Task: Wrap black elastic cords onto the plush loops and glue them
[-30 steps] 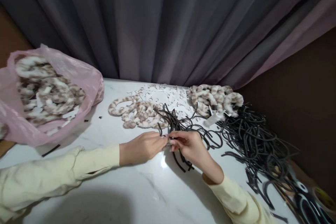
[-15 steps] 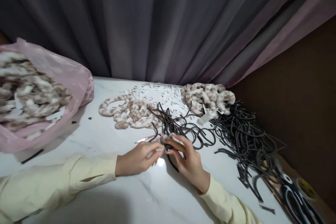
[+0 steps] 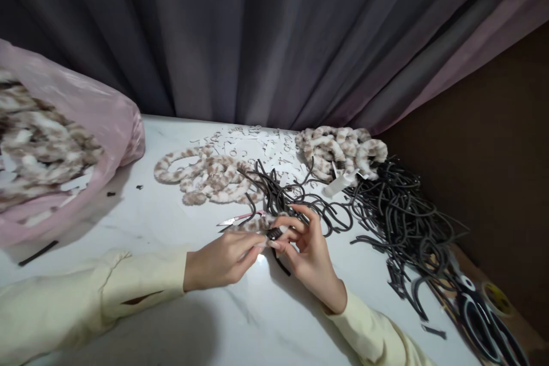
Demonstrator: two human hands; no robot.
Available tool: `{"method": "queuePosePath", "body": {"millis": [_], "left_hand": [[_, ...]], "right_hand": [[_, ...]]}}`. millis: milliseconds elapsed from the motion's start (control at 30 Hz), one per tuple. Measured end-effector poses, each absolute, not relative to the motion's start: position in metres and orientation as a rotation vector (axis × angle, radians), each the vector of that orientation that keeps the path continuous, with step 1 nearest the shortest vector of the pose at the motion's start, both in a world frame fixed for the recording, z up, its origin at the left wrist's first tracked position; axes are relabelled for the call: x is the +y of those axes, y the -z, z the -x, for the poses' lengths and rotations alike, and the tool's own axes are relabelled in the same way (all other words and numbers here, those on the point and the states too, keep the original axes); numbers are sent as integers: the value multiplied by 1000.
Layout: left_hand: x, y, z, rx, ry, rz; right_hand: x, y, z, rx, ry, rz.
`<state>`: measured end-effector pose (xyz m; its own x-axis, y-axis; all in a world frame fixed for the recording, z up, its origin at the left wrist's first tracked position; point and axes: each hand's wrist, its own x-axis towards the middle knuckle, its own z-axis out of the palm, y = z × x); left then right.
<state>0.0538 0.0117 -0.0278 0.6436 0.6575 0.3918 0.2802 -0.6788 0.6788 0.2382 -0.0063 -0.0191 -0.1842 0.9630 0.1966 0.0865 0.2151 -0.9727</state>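
Note:
My left hand [image 3: 225,259] pinches the end of a brown-and-white plush tube [image 3: 252,225], whose body rises behind my fingers. Thumb and fingertips of my right hand [image 3: 312,257] close on the same end from the other side. A dark ribbed piece [image 3: 273,233] shows between the two hands; its exact kind is unclear. Just behind them, a small pair of scissors [image 3: 238,218] with a pink handle lies on the table. Black cords [image 3: 278,194] are tangled beyond my right fingers, and one cord end comes out below the hands.
Plush loops [image 3: 214,180] lie mid-table, with scattered white paper bits [image 3: 257,146] behind. At the back right are more plush loops [image 3: 338,148], a white bottle [image 3: 341,184] and a heap of black cords [image 3: 394,211]. Large scissors [image 3: 484,314] lie right; a pink plastic bag [image 3: 124,126] stands left.
My right hand's upper fingers have lifted and spread a little while its thumb stays at the plush end. More of the plush tube shows behind my left hand. The view has shifted slightly.

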Motion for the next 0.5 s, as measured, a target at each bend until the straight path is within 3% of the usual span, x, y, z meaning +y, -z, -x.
{"method": "queuePosePath", "body": {"millis": [233, 500], "left_hand": [[31, 1, -50, 723, -412, -1368], [48, -11, -58, 748, -297, -1549]], "right_hand": [[-11, 19, -240, -1638, -1015, 999], [-10, 16, -243, -1879, -1061, 864]]}}
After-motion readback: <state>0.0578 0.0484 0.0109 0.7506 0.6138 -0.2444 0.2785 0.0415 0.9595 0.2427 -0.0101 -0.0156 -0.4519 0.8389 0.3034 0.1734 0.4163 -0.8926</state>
